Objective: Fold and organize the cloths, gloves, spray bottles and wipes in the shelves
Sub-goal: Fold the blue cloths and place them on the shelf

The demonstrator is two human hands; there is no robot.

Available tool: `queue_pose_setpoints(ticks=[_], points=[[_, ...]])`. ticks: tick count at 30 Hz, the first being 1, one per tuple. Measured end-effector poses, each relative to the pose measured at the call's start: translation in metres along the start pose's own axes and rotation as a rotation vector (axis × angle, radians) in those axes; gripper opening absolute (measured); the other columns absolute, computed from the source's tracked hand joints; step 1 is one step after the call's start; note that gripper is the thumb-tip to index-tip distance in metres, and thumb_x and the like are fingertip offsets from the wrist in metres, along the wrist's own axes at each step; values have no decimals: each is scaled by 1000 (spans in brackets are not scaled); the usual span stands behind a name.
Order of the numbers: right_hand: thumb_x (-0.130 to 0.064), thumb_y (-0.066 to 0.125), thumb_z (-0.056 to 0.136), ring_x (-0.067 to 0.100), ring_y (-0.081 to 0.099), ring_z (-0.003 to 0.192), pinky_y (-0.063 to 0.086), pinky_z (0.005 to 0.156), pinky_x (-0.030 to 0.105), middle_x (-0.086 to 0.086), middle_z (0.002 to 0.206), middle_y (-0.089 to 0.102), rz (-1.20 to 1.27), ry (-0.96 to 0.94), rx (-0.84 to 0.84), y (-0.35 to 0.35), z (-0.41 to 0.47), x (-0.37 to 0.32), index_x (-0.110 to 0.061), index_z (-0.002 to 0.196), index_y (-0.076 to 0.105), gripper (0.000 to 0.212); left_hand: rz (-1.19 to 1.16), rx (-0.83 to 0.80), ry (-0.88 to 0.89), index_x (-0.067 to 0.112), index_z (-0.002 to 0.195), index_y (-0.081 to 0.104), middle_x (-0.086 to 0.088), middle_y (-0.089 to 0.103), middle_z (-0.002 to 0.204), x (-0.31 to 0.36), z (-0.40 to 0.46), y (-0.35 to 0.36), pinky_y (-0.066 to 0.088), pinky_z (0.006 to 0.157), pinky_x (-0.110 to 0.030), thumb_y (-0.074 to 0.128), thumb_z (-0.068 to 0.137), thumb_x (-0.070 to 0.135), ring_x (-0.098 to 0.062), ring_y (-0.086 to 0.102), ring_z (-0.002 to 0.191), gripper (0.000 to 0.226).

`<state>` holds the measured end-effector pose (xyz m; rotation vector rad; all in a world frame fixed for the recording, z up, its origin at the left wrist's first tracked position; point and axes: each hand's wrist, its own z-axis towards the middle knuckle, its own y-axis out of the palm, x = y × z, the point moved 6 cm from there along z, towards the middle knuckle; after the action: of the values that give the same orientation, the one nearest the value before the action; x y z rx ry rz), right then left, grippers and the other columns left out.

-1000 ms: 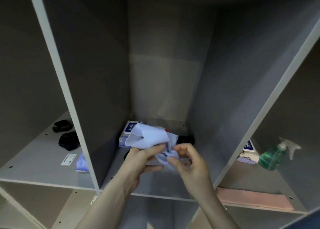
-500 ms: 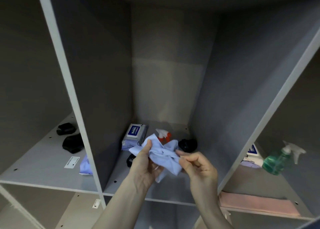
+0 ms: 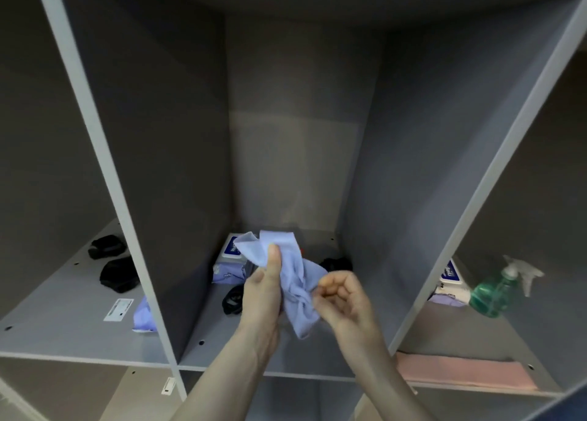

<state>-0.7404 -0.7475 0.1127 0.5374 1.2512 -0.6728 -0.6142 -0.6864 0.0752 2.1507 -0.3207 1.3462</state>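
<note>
Low in the middle of the frame, the left hand [image 3: 263, 293] grips a crumpled pale blue cloth [image 3: 289, 277], its thumb pressed up against the fabric and the fingers wrapped round the bunched part. The right hand [image 3: 343, 296] is curled just to the right of it, fingertips pinching the cloth's right edge where the folds gather. The cloth is held in the air in front of the middle compartment of a grey shelf unit [image 3: 270, 373], its upper corners flaring above the left thumb and its lower end hanging down between the two wrists. Behind the cloth, on the floor of that compartment, lies a pack of wipes [image 3: 230, 258] with a blue label, partly hidden by the fabric; a black glove [image 3: 233, 300] lies just beside the left hand, and another dark bundle [image 3: 338, 264] sits towards the back right. A small red patch shows just beside the cloth's right edge; what it is cannot be told. In the left compartment, two black gloves [image 3: 119, 274] rest near the back, with a white sticker [image 3: 118, 309] and a bit of blue cloth [image 3: 144, 315] nearer the front. In the right compartment, a green spray bottle [image 3: 495, 290] leans beside a second pack of wipes [image 3: 452, 279], and a folded pink cloth [image 3: 463, 374] lies along the front edge.
</note>
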Motion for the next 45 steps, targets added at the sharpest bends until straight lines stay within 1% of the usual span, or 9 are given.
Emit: queue_pose_setpoints(ticks=[5, 9, 14, 23, 30, 36, 40, 42, 45], points=[[-58, 62, 64, 3, 58, 92, 43, 69, 16, -15, 94, 56, -506, -179, 69, 3, -8, -10, -35, 83, 63, 30, 174, -156, 125, 6, 94, 68, -17, 73, 92, 12, -11, 10, 56, 74, -35, 67, 74, 58, -28, 71, 83, 56], [-47, 64, 69, 8, 57, 88, 40, 72, 16, -12, 86, 59, -449, -158, 119, -7, 4, -7, -43, 71, 65, 5, 83, -175, 131, 4, 111, 64, -15, 71, 97, 7, -10, 6, 52, 67, -28, 78, 70, 40, -21, 66, 81, 57], [4, 66, 81, 16, 62, 81, 46, 76, 21, 2, 82, 70, 63, 84, 156, -23, 12, 4, -8, 69, 67, 17, -146, -235, -61, -4, 123, 59, -27, 63, 120, -2, -1, 5, 55, 86, -41, 63, 81, 41, -40, 60, 113, 61], [-19, 58, 74, 17, 60, 67, 51, 59, 21, 10, 75, 67, 540, 253, 147, -8, 12, 19, -1, 80, 56, 20, -266, -137, -80, 1, 100, 71, -17, 69, 103, -6, 13, 11, 57, 84, -37, 50, 96, 33, -27, 70, 93, 38], [-23, 72, 79, 6, 61, 73, 46, 65, 15, -7, 76, 66, 177, 167, 83, 7, 11, 12, -12, 88, 59, 19, 26, -24, 242, 3, 69, 55, -7, 54, 52, 30, -2, 3, 40, 42, -17, 65, 84, 38, -13, 51, 46, 39], [-11, 72, 82, 4, 56, 58, 42, 57, 14, -10, 58, 64, -88, 156, 68, 10, 22, 11, -14, 68, 68, 15, 114, -224, 124, 11, 68, 65, -5, 66, 63, 30, -8, 12, 49, 53, -20, 62, 68, 58, -13, 62, 55, 47], [-23, 70, 82, 26, 66, 87, 53, 80, 34, 13, 95, 74, 333, 283, 192, 1, 28, 24, -4, 96, 72, 24, 5, -323, 100, 11, 83, 73, -9, 72, 81, 31, -4, 9, 52, 77, -31, 64, 73, 52, -19, 67, 76, 43], [-42, 76, 72, 30, 68, 96, 58, 79, 36, 19, 106, 71, 550, 332, 136, 6, 29, 25, -3, 111, 67, 56, 1, -365, 126, 9, 78, 69, -9, 69, 76, 33, -3, 6, 50, 64, -26, 71, 75, 40, -20, 63, 68, 31], [-30, 53, 90, 26, 72, 83, 60, 65, 32, 18, 100, 72, 767, 384, 108, 14, 27, 27, -1, 117, 61, 41, -17, -214, 155, 11, 67, 57, -6, 61, 64, 29, 4, -1, 41, 53, -23, 70, 70, 40, -18, 54, 58, 32]])
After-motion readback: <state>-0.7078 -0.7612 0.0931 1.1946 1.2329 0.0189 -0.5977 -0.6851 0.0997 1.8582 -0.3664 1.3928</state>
